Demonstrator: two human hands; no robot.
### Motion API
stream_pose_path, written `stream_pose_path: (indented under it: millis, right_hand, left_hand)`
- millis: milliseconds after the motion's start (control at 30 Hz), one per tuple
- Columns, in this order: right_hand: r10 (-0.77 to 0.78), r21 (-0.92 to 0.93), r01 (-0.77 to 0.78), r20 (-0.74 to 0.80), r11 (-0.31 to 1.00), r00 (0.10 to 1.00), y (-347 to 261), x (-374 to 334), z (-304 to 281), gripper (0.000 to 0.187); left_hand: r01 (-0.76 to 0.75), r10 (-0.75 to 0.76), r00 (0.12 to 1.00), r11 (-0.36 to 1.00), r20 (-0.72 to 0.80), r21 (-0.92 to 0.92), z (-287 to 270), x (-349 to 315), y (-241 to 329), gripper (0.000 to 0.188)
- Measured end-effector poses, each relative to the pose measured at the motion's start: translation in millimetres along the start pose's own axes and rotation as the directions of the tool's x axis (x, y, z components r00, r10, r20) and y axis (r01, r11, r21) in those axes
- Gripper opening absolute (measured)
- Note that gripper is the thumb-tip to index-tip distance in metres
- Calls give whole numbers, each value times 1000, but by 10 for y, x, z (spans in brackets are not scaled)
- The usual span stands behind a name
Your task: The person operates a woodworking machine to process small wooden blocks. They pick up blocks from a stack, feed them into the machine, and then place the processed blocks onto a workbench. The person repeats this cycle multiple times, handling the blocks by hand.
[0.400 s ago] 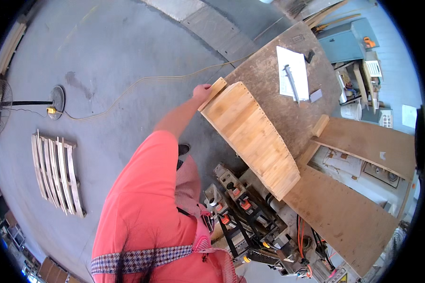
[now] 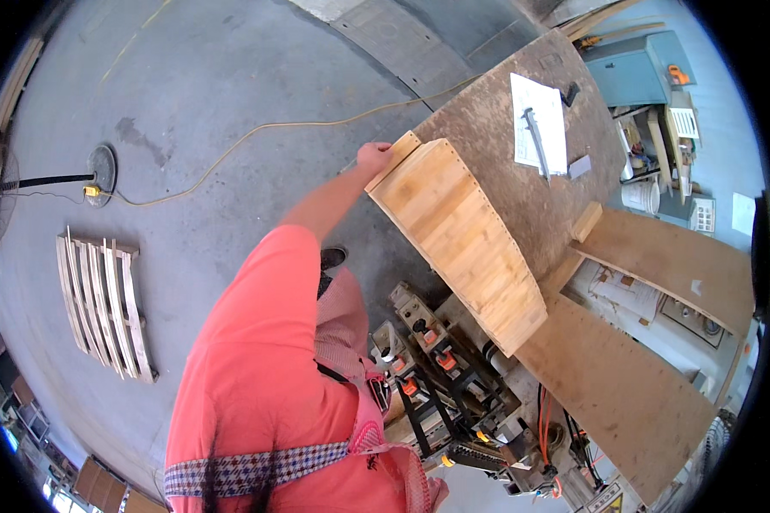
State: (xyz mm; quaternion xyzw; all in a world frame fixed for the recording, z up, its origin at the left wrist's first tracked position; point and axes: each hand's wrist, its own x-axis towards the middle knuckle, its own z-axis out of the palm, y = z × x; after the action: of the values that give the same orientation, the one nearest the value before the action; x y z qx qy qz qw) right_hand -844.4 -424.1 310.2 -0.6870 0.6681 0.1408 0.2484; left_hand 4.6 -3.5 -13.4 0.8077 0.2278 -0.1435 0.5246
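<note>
While the left hand [image 2: 374,157] clasps one end, banded honey-toned wooden piece [image 2: 462,239] beyond it, dark-dotted edge, right hand [image 2: 438,493] grip unclear

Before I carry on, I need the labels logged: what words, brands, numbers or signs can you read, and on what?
No text is readable.
Paper sheet on the workbench: marks too small.
Caliper: any scale too small.
Pale label on the machine: too small.
Wall sheet: nothing legible.
Wooden panel at the left hand: no text visible.
</note>
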Motion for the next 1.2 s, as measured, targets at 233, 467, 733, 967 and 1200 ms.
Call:
stream_pose_path:
  millis: [233, 467, 733, 967, 1200]
  right_hand:
    - [-50, -171, 55, 35, 984, 998, -409, -379, 268, 25]
    - [-199, -441, 165, -30, 882, 980, -688, -754, 587, 26]
    - [74, -167, -124, -278, 978, 958, -366, -1657, 993, 21]
    - [400, 98, -390, -325, 916, 857, -52, -2728, 1834, 28]
    - [750, 398, -641, -262, 657, 607, 668, -3699, 2616, 23]
  left_hand:
    - [-21, 21, 1000, 1000, -20, 17, -118, -73, 7, 28]
    - [-92, 137, 970, 971, 199, -221, -112, 365, -323, 29]
    - [-379, 383, 821, 920, 423, -98, -395, 851, -821, 35]
    - [-10, -173, 932, 866, 318, 500, -690, -416, -1284, 36]
    - [-35, -512, 720, 648, 469, 761, -185, -1665, -1702, 36]
